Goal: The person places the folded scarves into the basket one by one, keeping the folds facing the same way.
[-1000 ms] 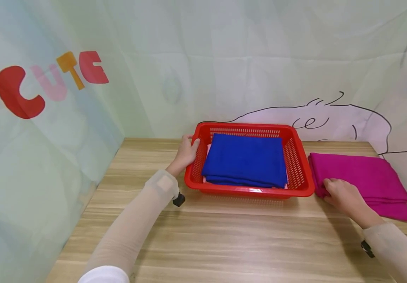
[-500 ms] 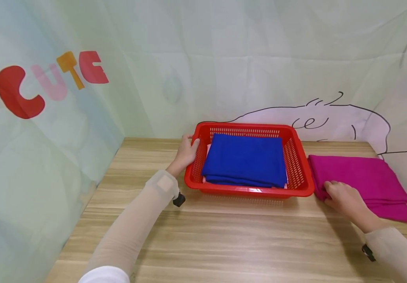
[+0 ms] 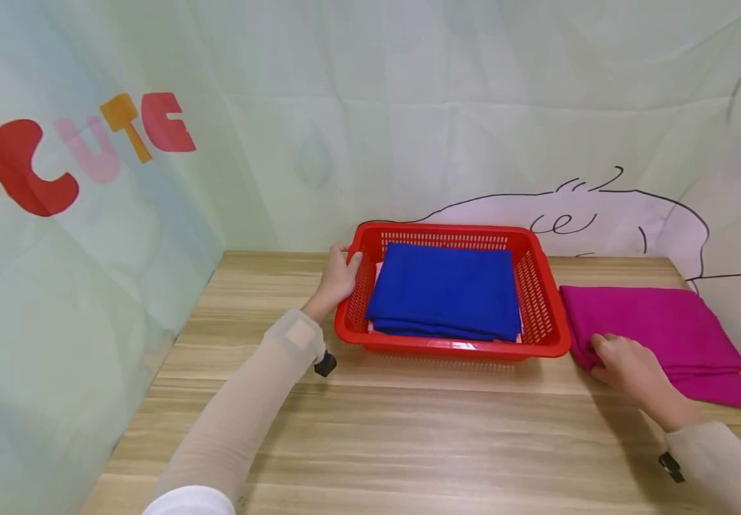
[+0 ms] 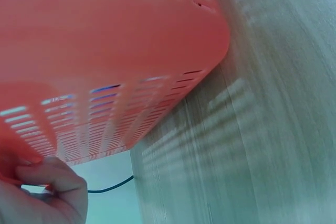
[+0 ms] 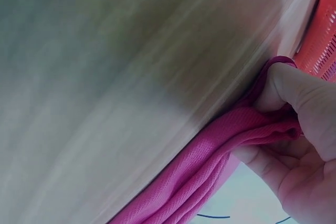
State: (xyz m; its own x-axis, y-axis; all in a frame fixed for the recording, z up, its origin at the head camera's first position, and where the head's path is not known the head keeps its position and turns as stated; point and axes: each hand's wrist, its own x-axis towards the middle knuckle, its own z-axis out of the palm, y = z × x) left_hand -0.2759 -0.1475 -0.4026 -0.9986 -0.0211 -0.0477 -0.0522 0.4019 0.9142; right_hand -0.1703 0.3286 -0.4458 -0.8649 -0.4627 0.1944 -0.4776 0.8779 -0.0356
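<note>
A red plastic basket (image 3: 448, 348) with slotted walls stands at the back of the table, a folded blue cloth (image 3: 444, 290) lying inside. Edges of something pink peek out beneath the blue cloth. My left hand (image 3: 337, 277) grips the basket's left rim, thumb over the top; in the left wrist view its curled fingers show at the rim. Right of the basket lies a folded magenta cloth (image 3: 654, 325). My right hand (image 3: 631, 368) pinches its near left corner, and in the right wrist view thumb and fingers hold the folded layers (image 5: 210, 156) between them.
The wooden table (image 3: 422, 443) extends in front of the basket. A printed fabric backdrop (image 3: 280, 143) rises directly behind it and along the left side. Both sleeves carry small black wrist devices.
The magenta cloth and my right hand have shifted slightly toward me. My left hand and the basket stay in place.
</note>
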